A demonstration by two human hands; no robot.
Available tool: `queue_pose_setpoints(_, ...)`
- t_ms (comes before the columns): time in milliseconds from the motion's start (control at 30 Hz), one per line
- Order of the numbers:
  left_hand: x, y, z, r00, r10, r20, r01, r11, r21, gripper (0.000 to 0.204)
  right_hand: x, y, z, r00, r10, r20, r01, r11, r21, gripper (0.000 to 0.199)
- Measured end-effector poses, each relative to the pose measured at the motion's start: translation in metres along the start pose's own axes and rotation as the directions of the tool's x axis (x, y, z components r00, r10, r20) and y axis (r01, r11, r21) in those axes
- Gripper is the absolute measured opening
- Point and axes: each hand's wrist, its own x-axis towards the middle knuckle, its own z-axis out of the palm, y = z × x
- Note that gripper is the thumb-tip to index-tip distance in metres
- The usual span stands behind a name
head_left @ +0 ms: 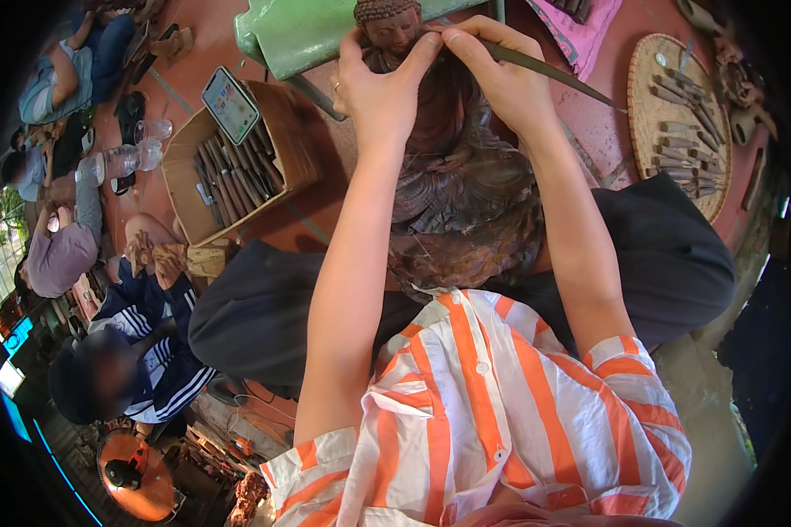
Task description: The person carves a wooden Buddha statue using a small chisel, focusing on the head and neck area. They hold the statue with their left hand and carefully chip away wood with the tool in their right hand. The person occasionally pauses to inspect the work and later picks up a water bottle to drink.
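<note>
A dark brown carved wooden statue, a seated figure with a curled-hair head, stands upright between my legs. My left hand is closed round its shoulder, just below the head, with the thumb across the front. From the other side, my right hand pinches a long, thin, dark tapered strip-like tool. Its free end points out to the right. The two thumbs almost meet at the statue's neck. My fingers hide the tool's working end, and whether it touches the wood I cannot tell.
On the left, a cardboard box holds many carving tools, with a phone on its edge. A round woven tray of chisels lies right. A green stand is behind the statue. Other people sit left, near plastic bottles.
</note>
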Motion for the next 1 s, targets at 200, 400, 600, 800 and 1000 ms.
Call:
queue_pose_setpoints(200,0.004,-0.004,0.0,0.999,0.029,0.015,-0.028,0.994,-0.103,0.077,0.005,0.009,0.001,0.997,-0.061,-0.051,0.058,0.996,-0.061,0.022)
queue_pose_setpoints(400,0.002,0.004,-0.005,0.998,-0.009,0.058,0.018,0.987,-0.158,0.075,0.003,0.001,0.002,0.998,-0.06,0.009,0.06,0.998,0.003,0.025)
queue_pose_setpoints(600,0.001,0.002,0.005,1.0,0.001,-0.027,-0.002,0.999,-0.034,0.08,0.009,0.019,-0.005,0.997,0.056,-0.056,-0.055,0.998,0.028,0.021)
queue_pose_setpoints(800,0.0,0.003,0.004,1.0,-0.021,-0.007,0.021,0.999,-0.029,0.086,0.008,0.006,-0.003,0.999,0.032,-0.037,-0.032,0.999,0.007,0.025)
queue_pose_setpoints(1000,0.0,0.006,0.007,0.998,-0.032,-0.055,0.033,0.999,0.01,0.082,0.013,0.012,-0.004,0.999,0.02,-0.031,-0.02,1.0,0.022,0.025)
